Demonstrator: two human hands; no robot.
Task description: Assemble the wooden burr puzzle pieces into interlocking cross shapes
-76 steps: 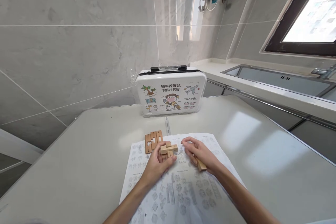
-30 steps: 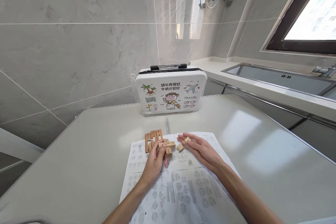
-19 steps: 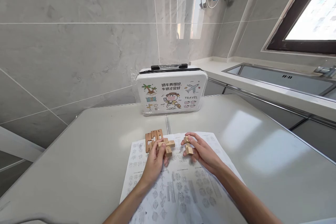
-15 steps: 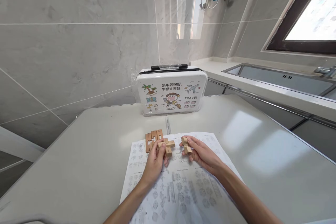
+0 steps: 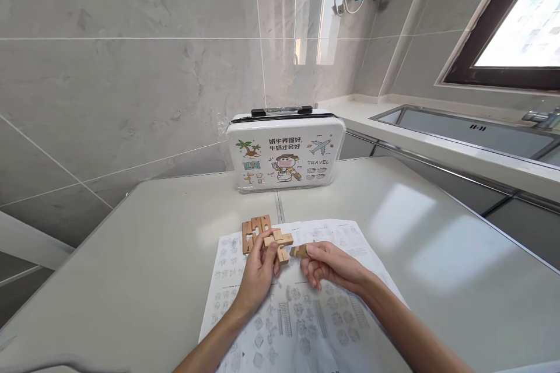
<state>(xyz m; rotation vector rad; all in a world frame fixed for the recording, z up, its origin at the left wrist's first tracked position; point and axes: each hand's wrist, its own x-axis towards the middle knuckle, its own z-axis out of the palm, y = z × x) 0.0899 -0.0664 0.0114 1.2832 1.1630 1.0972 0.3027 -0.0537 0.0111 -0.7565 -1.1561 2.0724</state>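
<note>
My left hand (image 5: 258, 271) is closed around a small cluster of interlocked wooden puzzle pieces (image 5: 280, 240), pale and notched. Pinched in my right hand (image 5: 330, 265) is a single wooden puzzle piece (image 5: 299, 251), its end pointing left at the cluster with a small gap between them. Darker flat wooden pieces (image 5: 247, 237) with slots and numbers lie side by side just beyond my left hand. Under both hands spreads a printed instruction sheet (image 5: 245, 309) with rows of small diagrams. My fingers hide part of both held things.
A white cartoon-printed case (image 5: 286, 157) in clear plastic stands upright at the back of the white table (image 5: 131, 280). To the right, a counter holds a sink (image 5: 472, 128) with a tap (image 5: 541, 119). A grey tiled wall rises behind.
My right hand has turned its piece from a notched upright pose to a sideways one and brought it left, closer to the cluster. My left hand has barely moved.
</note>
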